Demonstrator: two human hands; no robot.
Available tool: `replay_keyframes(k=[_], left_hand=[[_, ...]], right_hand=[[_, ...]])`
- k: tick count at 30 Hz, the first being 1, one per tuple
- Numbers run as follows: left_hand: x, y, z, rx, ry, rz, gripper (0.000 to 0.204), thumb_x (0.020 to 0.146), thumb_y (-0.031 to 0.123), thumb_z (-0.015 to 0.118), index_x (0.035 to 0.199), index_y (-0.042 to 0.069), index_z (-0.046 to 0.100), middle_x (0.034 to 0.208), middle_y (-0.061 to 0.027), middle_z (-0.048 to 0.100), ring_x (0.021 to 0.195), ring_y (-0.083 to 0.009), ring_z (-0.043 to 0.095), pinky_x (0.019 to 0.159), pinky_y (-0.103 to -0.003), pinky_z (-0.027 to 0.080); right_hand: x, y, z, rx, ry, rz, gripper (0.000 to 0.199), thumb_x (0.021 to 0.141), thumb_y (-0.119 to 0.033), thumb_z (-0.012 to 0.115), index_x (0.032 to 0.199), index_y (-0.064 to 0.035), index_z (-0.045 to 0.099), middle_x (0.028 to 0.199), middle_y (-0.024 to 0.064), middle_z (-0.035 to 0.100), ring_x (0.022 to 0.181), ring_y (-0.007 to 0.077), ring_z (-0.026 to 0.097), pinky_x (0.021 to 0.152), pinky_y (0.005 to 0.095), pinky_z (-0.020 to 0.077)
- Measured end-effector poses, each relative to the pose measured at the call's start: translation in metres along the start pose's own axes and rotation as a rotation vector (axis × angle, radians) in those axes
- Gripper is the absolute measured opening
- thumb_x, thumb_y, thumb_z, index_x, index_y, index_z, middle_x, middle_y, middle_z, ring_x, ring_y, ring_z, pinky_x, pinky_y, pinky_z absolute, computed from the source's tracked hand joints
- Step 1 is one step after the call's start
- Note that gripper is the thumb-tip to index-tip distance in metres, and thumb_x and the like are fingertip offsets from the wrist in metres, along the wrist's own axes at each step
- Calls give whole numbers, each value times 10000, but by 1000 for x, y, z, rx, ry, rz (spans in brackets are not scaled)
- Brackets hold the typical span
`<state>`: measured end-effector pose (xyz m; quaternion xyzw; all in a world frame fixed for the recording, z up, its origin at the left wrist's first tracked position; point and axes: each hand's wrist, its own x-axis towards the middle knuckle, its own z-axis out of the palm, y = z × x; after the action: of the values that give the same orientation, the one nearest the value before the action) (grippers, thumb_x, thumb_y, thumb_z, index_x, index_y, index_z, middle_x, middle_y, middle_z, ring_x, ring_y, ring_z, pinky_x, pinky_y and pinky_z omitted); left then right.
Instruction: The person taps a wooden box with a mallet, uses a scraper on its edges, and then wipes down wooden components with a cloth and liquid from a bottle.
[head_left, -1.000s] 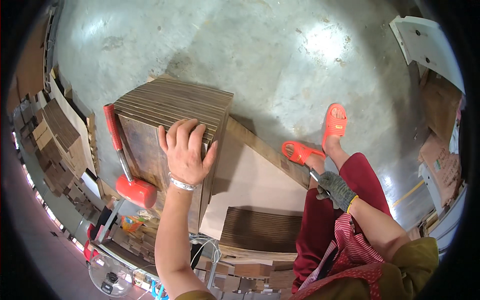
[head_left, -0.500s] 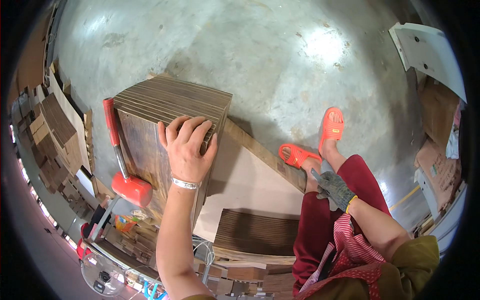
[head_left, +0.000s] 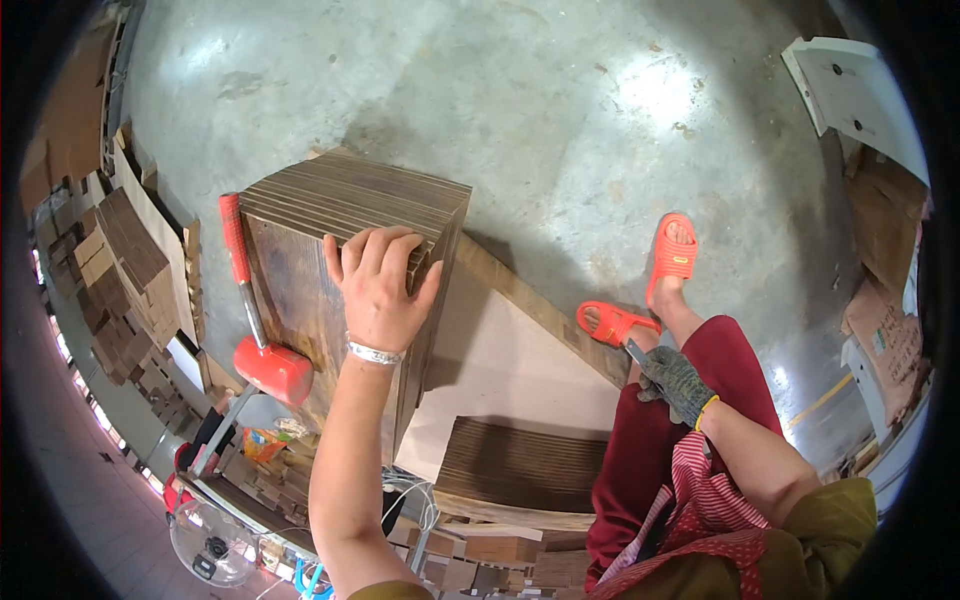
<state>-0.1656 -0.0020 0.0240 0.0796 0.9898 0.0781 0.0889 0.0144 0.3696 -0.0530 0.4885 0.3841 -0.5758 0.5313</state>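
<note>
My bare left hand (head_left: 378,292), with a silver band at the wrist, rests on the edge of a tall stack of dark brown wood-grain boards (head_left: 370,185). Its fingers and thumb are spread and bent over the boards' edges. On my right hand (head_left: 675,385) is a grey knitted glove with a yellow cuff. It is closed around a narrow grey flat tool (head_left: 635,350), whose tip points up and left above my lap. Most of the tool is hidden in the glove, so its kind is unclear. A red-headed mallet (head_left: 272,370) lies along the stack's left side.
A lower stack of brown boards (head_left: 520,465) sits beside my legs, near a pale panel (head_left: 480,345). My feet wear orange slides (head_left: 673,250) on the concrete floor (head_left: 450,90). Piled boards (head_left: 135,250) line the left; white panels (head_left: 850,85) and cartons stand right. A fan (head_left: 213,545) is lower left.
The whole view has shifted slightly, so the stack and mallet appear a little farther right. My right hand has turned slightly with its tool. My left hand stays on the boards.
</note>
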Motion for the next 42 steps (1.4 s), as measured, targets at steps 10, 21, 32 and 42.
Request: replay_keyframes(k=[10,21,32,42], left_hand=[[-3,-2,6,-19,49,-1,241,687,148,712,892,109,591,962,-13,592,992,-243,506,1012,-488,236],[-5,9,4,32,1,-81,375,662,181,735,979,107,549,1071,-40,544,1111,-276,454,1026,-507,206],[-9,9,12,43,62,-73,262,673,144,723,893,116,585,969,-6,586,1032,-246,489,1035,-501,200],[-10,8,11,37,94,-73,268,673,163,728,900,126,592,990,-4,582,1047,-235,486,1038,-485,207]], right_hand=[[-3,1,1,-108,32,18,175,845,-229,591,831,-60,549,735,59,573,611,164,577,548,265,497],[-1,-1,4,-56,38,25,173,832,-219,598,824,-55,544,712,68,560,593,166,571,528,271,506],[6,8,4,-19,11,14,195,849,-215,591,745,-54,555,701,70,568,577,188,579,492,289,508],[5,7,4,-84,-9,57,203,830,-180,640,947,-89,500,787,61,561,696,210,607,623,386,560]])
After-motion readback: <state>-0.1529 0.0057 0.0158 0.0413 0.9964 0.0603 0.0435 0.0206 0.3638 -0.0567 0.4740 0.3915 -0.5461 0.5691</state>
